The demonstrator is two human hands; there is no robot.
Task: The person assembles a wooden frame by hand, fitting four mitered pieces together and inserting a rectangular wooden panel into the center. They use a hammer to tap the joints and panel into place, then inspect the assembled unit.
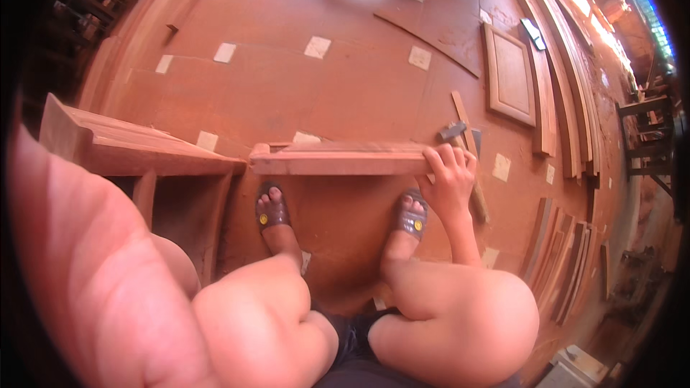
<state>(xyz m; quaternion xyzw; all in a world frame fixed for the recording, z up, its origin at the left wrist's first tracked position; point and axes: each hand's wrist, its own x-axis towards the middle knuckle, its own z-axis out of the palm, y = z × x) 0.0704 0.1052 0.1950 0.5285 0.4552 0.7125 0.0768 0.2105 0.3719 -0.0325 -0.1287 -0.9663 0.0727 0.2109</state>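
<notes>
A wooden panel (338,164) stands on edge across the floor in front of my feet. My right hand (447,176) grips its right end, fingers curled over the top edge. My left hand (115,273) is raised very close to the camera at the lower left; its palm shows large, and its fingers are out of sight. Just beyond my right hand lies a hammer (453,131), its handle partly hidden behind the hand. At the left, a wooden frame (158,149) with open compartments ends beside the panel's left end.
A finished panel door (510,75) lies at the far right beside long planks (553,65). Shorter boards (557,251) are grouped nearer on the right. A thin strip (428,44) crosses the tiled floor ahead. More long boards (144,50) line the far left.
</notes>
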